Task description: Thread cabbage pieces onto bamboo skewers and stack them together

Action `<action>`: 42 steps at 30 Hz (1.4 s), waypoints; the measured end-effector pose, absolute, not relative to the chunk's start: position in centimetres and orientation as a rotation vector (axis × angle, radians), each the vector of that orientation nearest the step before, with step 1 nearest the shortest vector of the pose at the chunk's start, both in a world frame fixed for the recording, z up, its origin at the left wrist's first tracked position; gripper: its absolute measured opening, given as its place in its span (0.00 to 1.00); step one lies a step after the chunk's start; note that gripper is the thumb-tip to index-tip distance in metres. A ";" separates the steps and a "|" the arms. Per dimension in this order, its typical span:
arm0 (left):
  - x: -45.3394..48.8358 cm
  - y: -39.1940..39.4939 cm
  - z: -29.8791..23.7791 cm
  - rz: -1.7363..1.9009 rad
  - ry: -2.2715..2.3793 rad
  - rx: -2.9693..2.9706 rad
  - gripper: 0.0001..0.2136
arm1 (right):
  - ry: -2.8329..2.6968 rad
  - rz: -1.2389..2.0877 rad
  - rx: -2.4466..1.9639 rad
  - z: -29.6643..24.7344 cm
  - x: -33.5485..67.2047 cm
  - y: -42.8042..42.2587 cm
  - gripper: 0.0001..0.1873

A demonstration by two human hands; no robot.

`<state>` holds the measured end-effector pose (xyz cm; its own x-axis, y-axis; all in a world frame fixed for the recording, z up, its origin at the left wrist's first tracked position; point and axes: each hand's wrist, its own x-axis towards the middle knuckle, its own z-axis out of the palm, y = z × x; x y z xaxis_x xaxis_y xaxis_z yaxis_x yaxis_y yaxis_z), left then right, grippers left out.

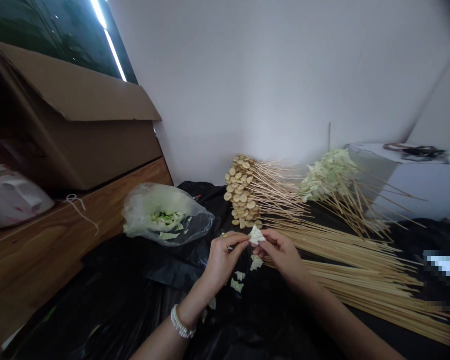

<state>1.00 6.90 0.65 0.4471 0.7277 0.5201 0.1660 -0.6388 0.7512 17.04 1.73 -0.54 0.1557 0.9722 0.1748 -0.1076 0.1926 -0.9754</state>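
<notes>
Left hand (pixel 222 262) and right hand (pixel 284 257) close together, low in the middle of the view, thumbs and fingertips pinching opposite edges of a pale piece of cabbage leaf (pixel 257 235). Both grips clenched on that single piece, lifted clear of the black plastic sheet (pixel 112 295), the two-sided pinch seemingly a way to keep the limp leaf taut. Small cabbage scraps (pixel 243 280) scattered on the sheet just below the hands. To the near left, a clear plastic bag (pixel 165 215) slumped open around more pale leaf pieces, probably placed there for easy reach. Farther off, a bundle of bamboo skewers (pixel 277 187) threaded with round tan slices (pixel 240 190), loaded ends gathered at the left and bare sticks fanned right, likely to keep the food together. Beyond it to the right, a second bundle of skewers loaded with cabbage (pixel 328 175). Long bare skewers (pixel 360 265) in a roughly parallel spread just beside the right hand. A pearl bracelet (pixel 180 322) around the left wrist. At far left, a cardboard box (pixel 71 125) on a wooden ledge (pixel 60 225). No brand, label or legible writing anywhere; a pixelated patch (pixel 444 277) at the right edge hiding whatever lies there.
</notes>
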 end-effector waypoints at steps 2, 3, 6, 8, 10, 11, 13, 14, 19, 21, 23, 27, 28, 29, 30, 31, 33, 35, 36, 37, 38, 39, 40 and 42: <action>0.9 7.0 0.6 1.150 0.736 2.086 0.07 | -1.113 0.996 -1.055 -0.7 17.1 1.8 0.16; 0.9 7.0 0.5 1.141 0.735 2.086 0.07 | -1.126 0.978 -1.059 -0.8 17.1 1.8 0.16; 1.1 7.0 0.5 1.146 0.753 2.063 0.06 | -1.178 0.922 -1.088 -1.3 17.1 1.9 0.15; 1.2 6.9 0.5 1.170 0.772 2.045 0.06 | -1.217 0.871 -1.126 -1.5 17.1 1.9 0.16; 1.2 6.9 0.7 1.189 0.797 2.041 0.06 | -1.270 0.735 -1.198 -1.6 16.9 1.7 0.17; 1.2 6.8 0.8 1.196 0.812 2.041 0.05 | -1.307 0.628 -1.239 -1.5 16.9 1.5 0.18; 1.1 6.8 0.8 1.211 0.840 2.039 0.05 | -1.397 0.384 -1.299 -1.4 16.7 1.2 0.21; 1.1 6.8 0.8 1.216 0.852 2.038 0.05 | -1.448 0.275 -1.307 -1.4 16.7 1.1 0.21; 1.0 7.2 0.5 1.207 0.874 1.914 0.08 | -1.599 0.177 -1.325 -1.5 16.6 1.0 0.13; 1.0 7.4 0.5 1.170 0.858 1.752 0.10 | -1.532 0.360 -1.361 -1.6 16.7 1.1 0.13; 1.1 7.6 0.7 1.122 0.796 1.578 0.10 | -1.443 0.543 -1.345 -1.7 16.8 1.2 0.14; 1.2 7.6 0.9 1.062 0.708 1.390 0.13 | -1.399 0.733 -1.282 -1.7 16.8 1.2 0.16; 1.2 7.6 1.0 1.050 0.718 1.373 0.13 | -1.408 0.770 -1.275 -1.6 16.7 1.1 0.16; 1.2 7.5 1.0 1.038 0.733 1.363 0.13 | -1.421 0.804 -1.266 -1.5 16.6 1.1 0.16; 1.2 7.5 1.0 1.028 0.745 1.355 0.12 | -1.433 0.835 -1.254 -1.4 16.5 1.0 0.17; 1.1 7.4 1.0 1.021 0.751 1.348 0.12 | -1.443 0.864 -1.242 -1.3 16.4 0.9 0.18; 1.1 7.4 1.1 1.018 0.752 1.337 0.12 | -1.452 0.922 -1.223 -1.0 16.2 0.7 0.21; 1.1 7.3 1.2 1.019 0.745 1.338 0.11 | -1.441 0.974 -1.215 -0.8 16.0 0.6 0.23; 1.1 7.3 1.3 1.017 0.739 1.340 0.12 | -1.432 0.995 -1.213 -0.7 15.9 0.6 0.25; 1.1 7.3 1.4 1.009 0.733 1.341 0.12 | -1.424 1.009 -1.212 -0.7 15.9 0.6 0.25; 1.1 7.2 1.4 0.999 0.728 1.339 0.12 | -1.419 1.014 -1.214 -0.7 15.9 0.6 0.26; 1.2 7.2 1.5 0.989 0.728 1.331 0.12 | -1.420 1.006 -1.222 -0.8 16.0 0.6 0.25; 1.2 7.1 1.5 0.983 0.730 1.320 0.12 | -1.432 0.982 -1.239 -0.8 16.0 0.6 0.25; 1.2 7.0 1.6 0.979 0.726 1.290 0.13 | -1.494 0.891 -1.299 -0.9 16.1 0.6 0.24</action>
